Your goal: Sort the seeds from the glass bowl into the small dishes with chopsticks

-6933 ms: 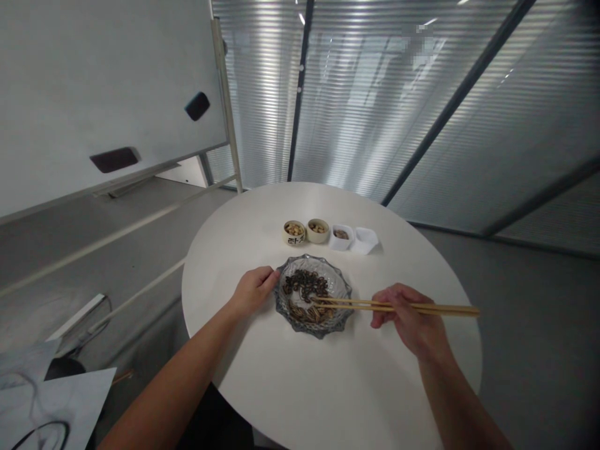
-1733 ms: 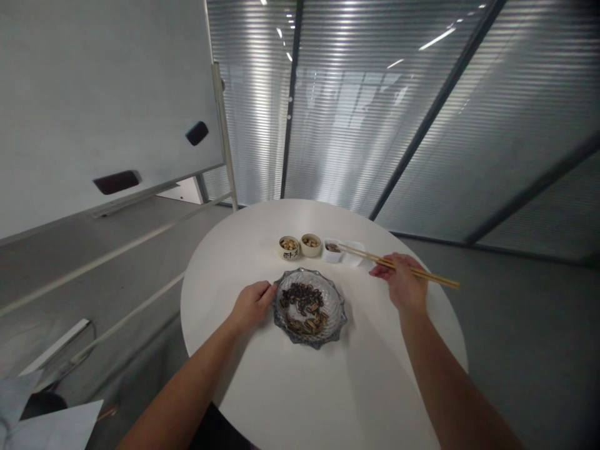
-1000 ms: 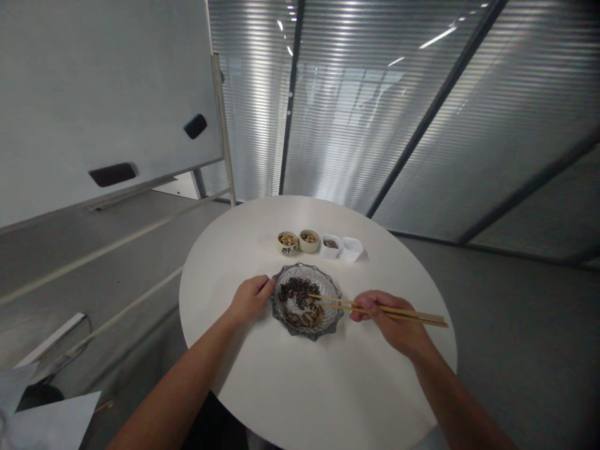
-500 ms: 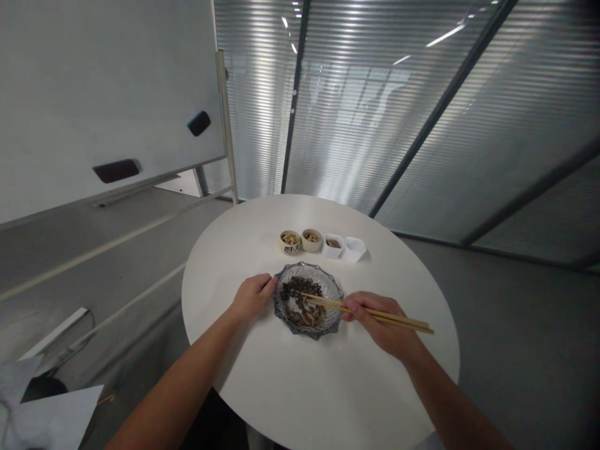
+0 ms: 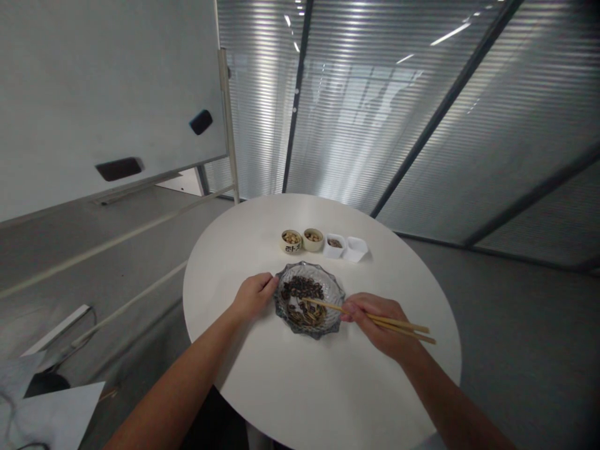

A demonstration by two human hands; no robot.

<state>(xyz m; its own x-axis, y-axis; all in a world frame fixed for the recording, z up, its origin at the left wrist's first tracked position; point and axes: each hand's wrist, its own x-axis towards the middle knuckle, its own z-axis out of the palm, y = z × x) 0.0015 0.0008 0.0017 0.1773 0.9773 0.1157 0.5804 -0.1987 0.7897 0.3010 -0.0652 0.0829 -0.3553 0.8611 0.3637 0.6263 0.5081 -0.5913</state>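
A scalloped glass bowl point(image 5: 334, 291) stands on the round white table. Dark ring-like pieces point(image 5: 304, 286) lie in its back part, with brownish seed-like pieces point(image 5: 313, 317) nearer the front. My left hand point(image 5: 254, 294) pinches the bowl's left rim, thumb and fingers pressed together against it. In my right hand point(image 5: 375, 315), just right of the bowl, is a pair of wooden chopsticks point(image 5: 330, 306). Their tips reach down into the middle of the bowl, close together, among the pieces. Whether anything is between the tips, I cannot tell.
Behind the bowl stand two cream cups point(image 5: 291, 247) point(image 5: 313, 245) with light pieces in them. Beside them are a white dish point(image 5: 334, 252) holding brownish bits and another white dish point(image 5: 357, 251). A whiteboard point(image 5: 140, 75) on a frame rises at the left; a ribbed glass wall point(image 5: 347, 137) is behind.
The chopstick tips have come closer together, while their back ends have spread apart. My left hand stays on the bowl's rim. The whole view has shifted very slightly.
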